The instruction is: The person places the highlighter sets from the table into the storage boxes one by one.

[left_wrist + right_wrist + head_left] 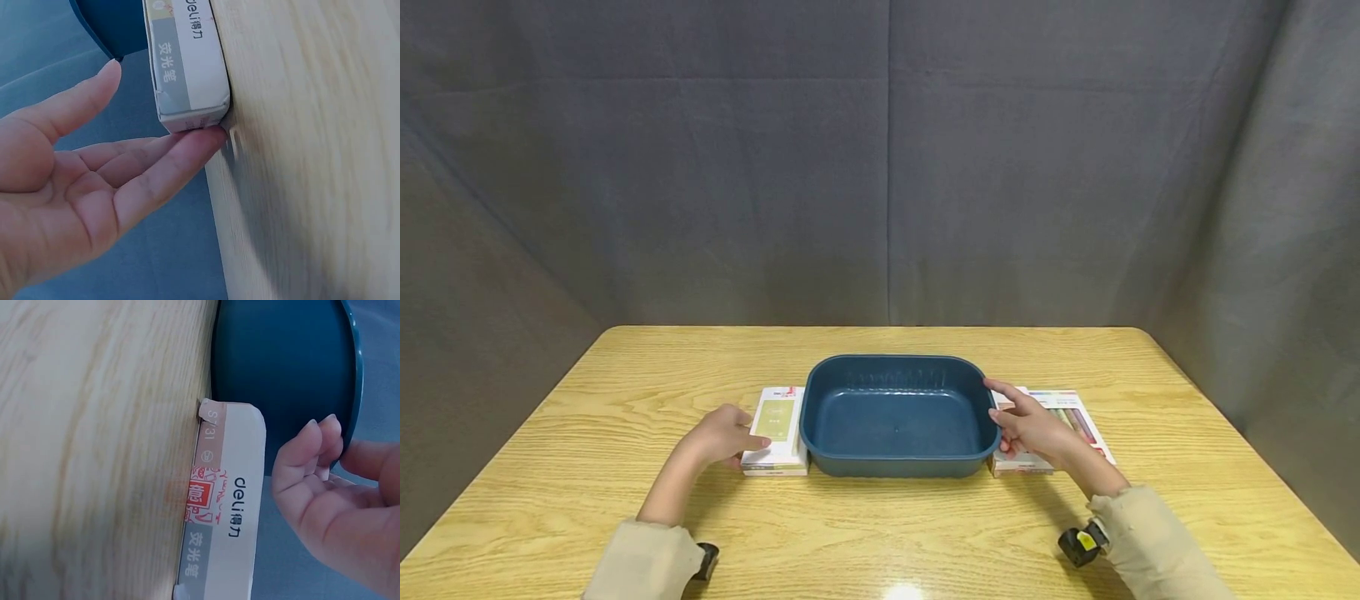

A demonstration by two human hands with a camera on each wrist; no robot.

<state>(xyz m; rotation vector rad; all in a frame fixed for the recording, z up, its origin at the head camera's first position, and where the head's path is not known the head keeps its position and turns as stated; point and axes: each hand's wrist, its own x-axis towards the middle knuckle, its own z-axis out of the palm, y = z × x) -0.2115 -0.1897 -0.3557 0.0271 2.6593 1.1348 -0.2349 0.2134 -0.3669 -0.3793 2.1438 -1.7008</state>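
fingers of the left hand [721,435] lie nearly straight against the end of a white box [777,417], thumb spread over it — nothing clasped. those of the right hand [1036,429] curl at the rim of a blue tub [895,467], thumb over the edge in what looks like a light pinch. that tub sits midway between the worktop's [895,533] left and right edges, nearer its far edge; the white box is just beside its left end, a marked carton [234,506] at its right, under the right hand.

a one-sided pull could tip or swing the tub — only one rim is held — and nudge the close-set boxes askew. a push from those straight left fingers might merely skid the white box.
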